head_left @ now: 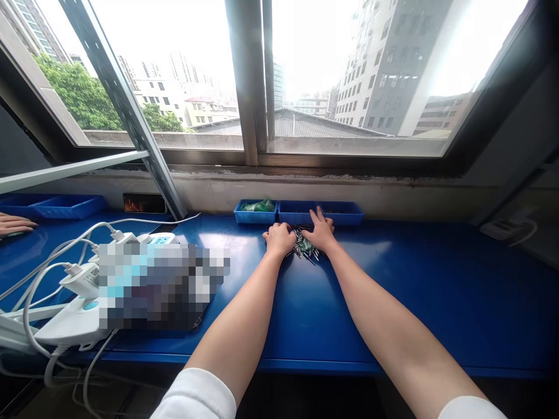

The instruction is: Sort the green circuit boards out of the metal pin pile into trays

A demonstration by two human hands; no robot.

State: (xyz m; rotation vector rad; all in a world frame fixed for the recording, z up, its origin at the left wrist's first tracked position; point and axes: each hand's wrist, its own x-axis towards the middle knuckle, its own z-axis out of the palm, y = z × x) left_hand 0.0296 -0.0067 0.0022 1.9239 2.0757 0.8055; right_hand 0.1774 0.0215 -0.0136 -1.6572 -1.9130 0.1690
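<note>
On the blue tabletop lies a heap of thin dark and silvery metal pieces [306, 247], with something pale green among them; I cannot make out their exact kind. My left hand [280, 239] rests against the heap's left side, its fingers bent and somewhat apart. Across from it, my right hand [321, 233] touches the right side with its fingers spread, some reaching toward the bin behind. Neither hand visibly grips a piece, though the undersides of both are hidden. Just behind the heap stand a blue middle bin [286, 220] and a blue right bin [351, 217], holding small dark bits.
A blue left bin [244, 217] holds green-wrapped items. Left on the blue table [393, 326] are a white power strip [70, 326] with plugs and cables, a blurred-out object, and a propped phone [145, 203]. Another person's hand [15, 224] shows at far left. Windows stand behind.
</note>
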